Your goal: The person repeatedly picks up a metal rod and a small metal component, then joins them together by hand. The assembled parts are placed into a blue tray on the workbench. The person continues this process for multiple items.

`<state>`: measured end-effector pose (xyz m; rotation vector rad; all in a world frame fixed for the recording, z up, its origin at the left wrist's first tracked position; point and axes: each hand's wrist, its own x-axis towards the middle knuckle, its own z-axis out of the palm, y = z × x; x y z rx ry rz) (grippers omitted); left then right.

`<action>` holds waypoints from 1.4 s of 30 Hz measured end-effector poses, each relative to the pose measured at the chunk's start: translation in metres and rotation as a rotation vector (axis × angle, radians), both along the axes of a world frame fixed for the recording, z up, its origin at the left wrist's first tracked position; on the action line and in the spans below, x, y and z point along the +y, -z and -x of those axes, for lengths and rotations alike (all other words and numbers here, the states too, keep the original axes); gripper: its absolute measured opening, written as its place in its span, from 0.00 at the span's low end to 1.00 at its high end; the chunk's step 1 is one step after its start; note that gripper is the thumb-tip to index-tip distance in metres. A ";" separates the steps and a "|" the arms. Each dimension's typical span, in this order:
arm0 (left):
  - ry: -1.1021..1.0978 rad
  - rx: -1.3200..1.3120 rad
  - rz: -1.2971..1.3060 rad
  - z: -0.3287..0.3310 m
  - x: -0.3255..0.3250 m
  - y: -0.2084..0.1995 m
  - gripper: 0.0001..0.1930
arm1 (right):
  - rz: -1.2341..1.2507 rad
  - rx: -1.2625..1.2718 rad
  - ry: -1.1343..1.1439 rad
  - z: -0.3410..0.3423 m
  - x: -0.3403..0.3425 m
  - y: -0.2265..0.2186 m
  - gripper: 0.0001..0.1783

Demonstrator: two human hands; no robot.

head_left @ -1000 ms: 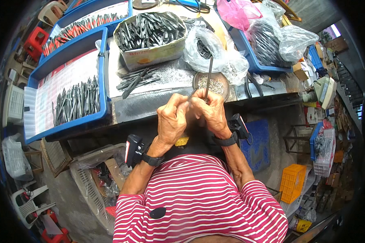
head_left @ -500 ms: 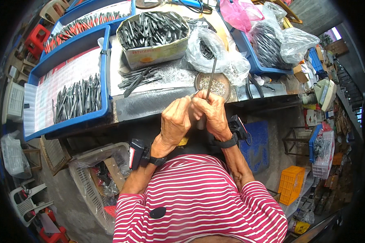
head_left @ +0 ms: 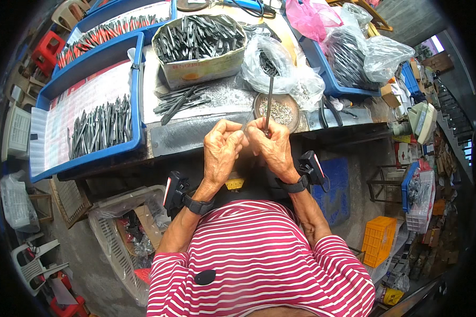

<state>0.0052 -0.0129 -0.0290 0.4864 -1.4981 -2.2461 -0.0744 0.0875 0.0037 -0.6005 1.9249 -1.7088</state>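
Observation:
My right hand (head_left: 272,145) is closed around a thin dark metal rod (head_left: 269,103), which points up and away past the table's front edge. The rod's lower end is hidden by my fingers. Close beside it, my left hand (head_left: 223,148) is closed with thumb and forefinger pinched; whatever is between them is too small or hidden to make out. Just beyond my right hand stands a round brown dish (head_left: 296,120) with many small metal pieces (head_left: 278,110). A loose pile of slim dark pieces (head_left: 180,101) lies on the table, left of the dish.
An open carton (head_left: 195,75) full of slim black pieces stands behind the pile. Blue trays (head_left: 137,119) hold more at left. A clear plastic bag (head_left: 307,87) sits behind the dish, near dark-handled pliers (head_left: 330,111) and a blue bin (head_left: 333,87) at right.
My left hand has drawn slightly left and its fingertips have parted from the right hand's. The rod has tipped to the left in my right hand, its far end lower.

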 end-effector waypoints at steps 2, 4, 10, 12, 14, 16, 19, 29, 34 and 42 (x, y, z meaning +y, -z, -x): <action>0.001 0.007 -0.005 0.000 0.000 0.000 0.07 | 0.011 0.007 -0.003 0.000 0.000 0.000 0.08; 0.001 0.006 -0.009 0.000 0.000 0.000 0.07 | 0.009 0.012 -0.001 0.000 0.000 0.000 0.08; -0.004 0.013 -0.021 0.000 0.001 0.000 0.07 | -0.012 0.039 0.012 0.000 -0.001 0.000 0.08; -0.008 0.011 -0.015 0.000 0.001 0.001 0.07 | -0.022 0.041 0.017 0.000 -0.001 0.000 0.08; -0.012 0.002 0.043 0.000 0.001 0.001 0.06 | -0.009 0.037 0.016 -0.001 -0.001 0.000 0.08; -0.023 -0.004 0.121 0.000 0.002 0.002 0.05 | 0.006 0.030 0.016 -0.001 0.000 0.000 0.08; -0.074 -0.003 0.307 0.000 0.002 0.003 0.04 | 0.018 0.014 0.017 -0.001 0.001 0.003 0.08; -0.230 0.034 0.757 0.002 0.004 0.003 0.04 | 0.243 -0.380 -0.065 -0.005 0.009 -0.009 0.05; -0.140 -0.029 0.481 0.003 0.000 0.002 0.03 | 0.246 -0.370 -0.086 -0.010 0.010 -0.016 0.09; 0.045 0.093 -0.174 -0.002 -0.005 -0.002 0.07 | 0.130 -0.180 -0.113 -0.005 0.009 -0.015 0.14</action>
